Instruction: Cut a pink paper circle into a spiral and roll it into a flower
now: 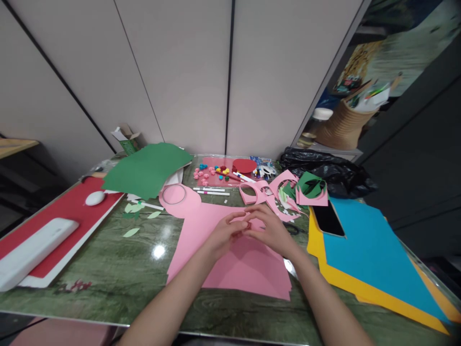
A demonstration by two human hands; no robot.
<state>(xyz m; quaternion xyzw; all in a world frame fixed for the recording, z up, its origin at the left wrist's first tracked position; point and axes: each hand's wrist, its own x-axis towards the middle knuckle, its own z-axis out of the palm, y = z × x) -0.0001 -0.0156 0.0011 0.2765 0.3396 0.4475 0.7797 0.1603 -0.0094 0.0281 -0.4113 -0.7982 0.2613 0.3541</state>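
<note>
A small reddish piece (248, 225) sits at the fingertips of the left hand (225, 232) and right hand (268, 227), both arched over pink paper (248, 269); I cannot tell which one grips. Beyond, a brown pot (342, 129) holds sticks (396, 80).

Readable markings: none legible.
Directions are taken from the centre of the view. Between nine and ten o'clock, at the far edge of the table, the green box (130, 146) bears pale marks on its side; too small and soft to read as letters or numbers. Between two and three o'clock, the blue-and-white packet (262, 161) carries a printed pattern; any wording in it cannot be made out. Between eight and nine o'clock, the long white case (38, 252) shows no lettering that can be read.
</note>
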